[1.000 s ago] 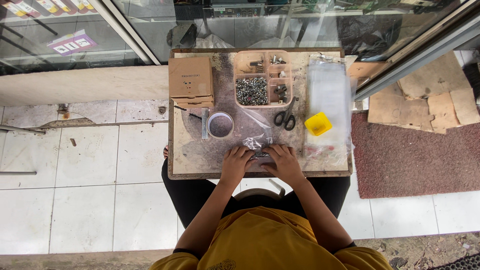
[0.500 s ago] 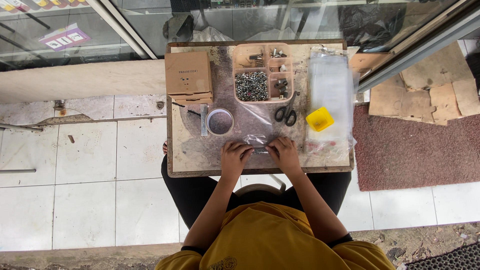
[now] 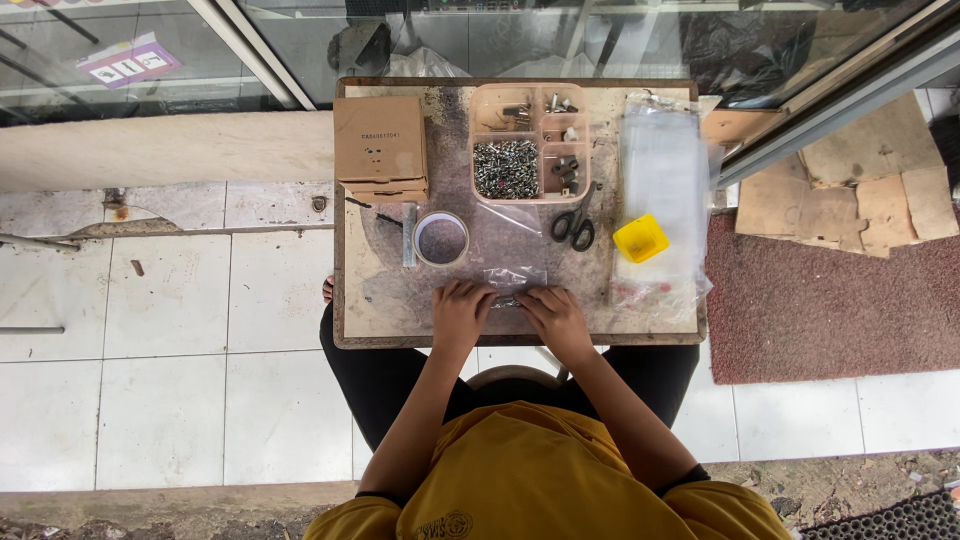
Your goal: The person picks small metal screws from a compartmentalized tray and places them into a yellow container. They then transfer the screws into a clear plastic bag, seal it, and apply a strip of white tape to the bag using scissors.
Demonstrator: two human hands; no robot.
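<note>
Head view: scissors (image 3: 574, 226) beside tape roll (image 3: 441, 239)

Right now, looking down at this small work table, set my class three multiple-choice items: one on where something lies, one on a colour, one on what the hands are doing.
1. Where do the scissors lie?
A. Just below the compartment tray
B. On top of the cardboard box
C. On the floor tiles

2. What colour is the small open tub on the stack of clear bags?
A. Blue
B. Yellow
C. Green

3. What are the left hand and right hand doing?
A. Both lifted clear of the table
B. One grips the scissors
C. Both rest on the table at a small clear bag

Answers: 1 A, the black handles sit by the tray's lower edge. 2 B, it is bright yellow. 3 C, the fingers of both hands meet at the bag near the table's front edge.
</note>
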